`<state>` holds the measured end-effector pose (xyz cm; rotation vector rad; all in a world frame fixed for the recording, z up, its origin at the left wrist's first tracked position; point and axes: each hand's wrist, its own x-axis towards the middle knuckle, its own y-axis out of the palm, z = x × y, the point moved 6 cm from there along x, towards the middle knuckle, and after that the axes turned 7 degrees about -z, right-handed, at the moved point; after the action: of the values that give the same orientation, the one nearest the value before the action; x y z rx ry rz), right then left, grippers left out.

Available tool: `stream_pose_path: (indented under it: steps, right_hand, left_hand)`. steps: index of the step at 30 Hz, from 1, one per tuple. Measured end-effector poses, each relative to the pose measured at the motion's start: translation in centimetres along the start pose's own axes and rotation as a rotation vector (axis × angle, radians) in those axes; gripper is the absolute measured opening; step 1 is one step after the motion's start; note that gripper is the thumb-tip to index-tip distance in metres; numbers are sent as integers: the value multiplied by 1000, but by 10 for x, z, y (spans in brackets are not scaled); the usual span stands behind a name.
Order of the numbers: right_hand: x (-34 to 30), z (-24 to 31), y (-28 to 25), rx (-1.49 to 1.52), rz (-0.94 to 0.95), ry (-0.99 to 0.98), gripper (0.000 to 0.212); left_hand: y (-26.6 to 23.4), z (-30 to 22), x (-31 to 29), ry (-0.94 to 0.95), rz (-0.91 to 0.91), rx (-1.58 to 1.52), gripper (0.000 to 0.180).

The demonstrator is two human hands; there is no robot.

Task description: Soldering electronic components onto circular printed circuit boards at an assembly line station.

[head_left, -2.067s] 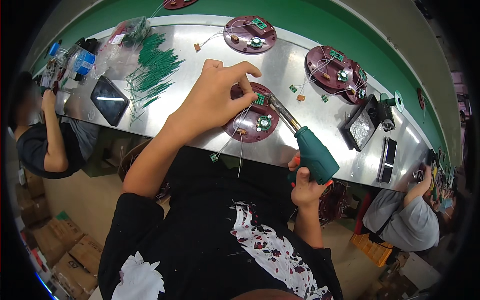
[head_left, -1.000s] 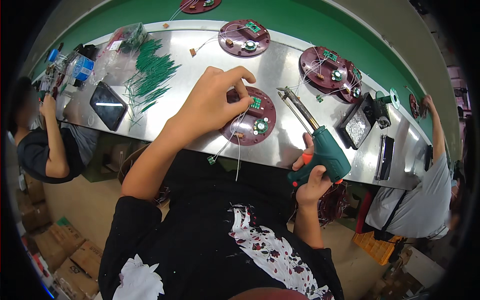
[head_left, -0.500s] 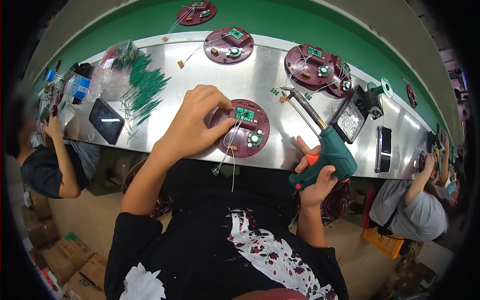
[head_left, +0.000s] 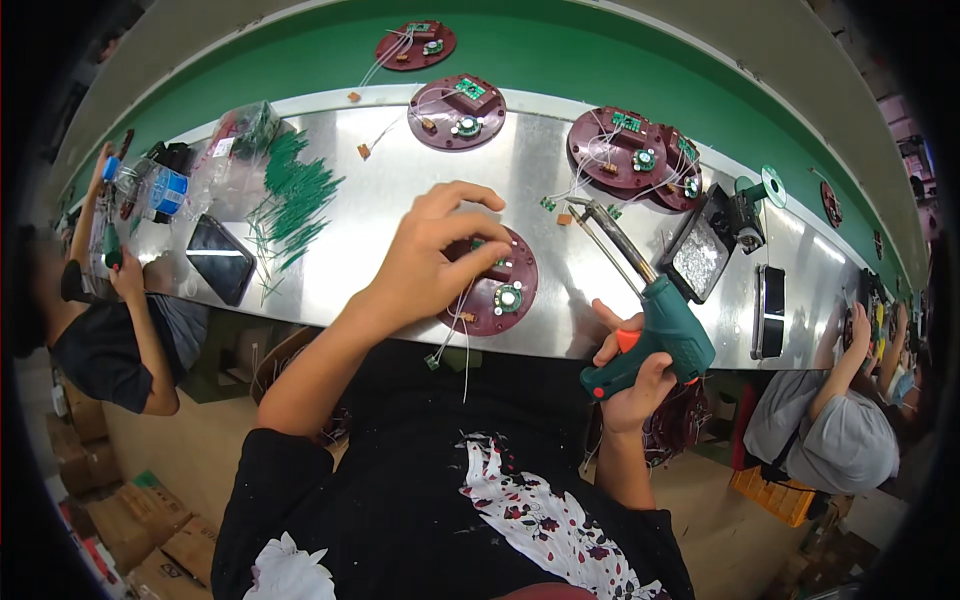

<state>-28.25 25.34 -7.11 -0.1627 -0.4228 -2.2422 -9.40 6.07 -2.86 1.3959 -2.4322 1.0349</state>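
My right hand (head_left: 634,392) grips a green soldering gun (head_left: 668,325) with an orange trigger, its metal tip pointing up and left above the table. My left hand (head_left: 425,262) is over a round dark red plastic disc (head_left: 489,318). Thumb and index finger come together in a pinch above the green circuit board on the disc and hide most of it; whatever is between them does not show. A small round part (head_left: 507,298) sits on the disc, and thin white wires hang past the table's near edge with a little green board (head_left: 432,362) on one end.
More wired discs (head_left: 457,112) lie along the far edge, two overlapping (head_left: 618,150) at the right. Green wire strips (head_left: 300,200), a phone (head_left: 220,262) and a bag lie left. A black tray (head_left: 697,250), a solder spool (head_left: 773,187) and another phone (head_left: 768,312) are right. People sit both sides.
My left hand has moved right over the disc's board, and its thumb and index finger have closed toward each other. My right hand keeps the soldering gun in nearly the same place.
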Motion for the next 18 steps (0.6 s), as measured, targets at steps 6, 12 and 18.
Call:
stream_pose_path:
  steps: [6, 12, 18]
  right_hand:
    - [2, 0, -9, -11, -26, -29, 70]
    - [0, 2, -15, -92, -11, -36, 74]
    - [-7, -1, -19, -170, 11, -34, 71]
  left_hand:
    - [18, 2, 3, 37, 134, 9, 6]
    - [21, 8, -1, -68, 182, 8, 6]
    - [18, 14, -2, -126, 169, -142, 8]
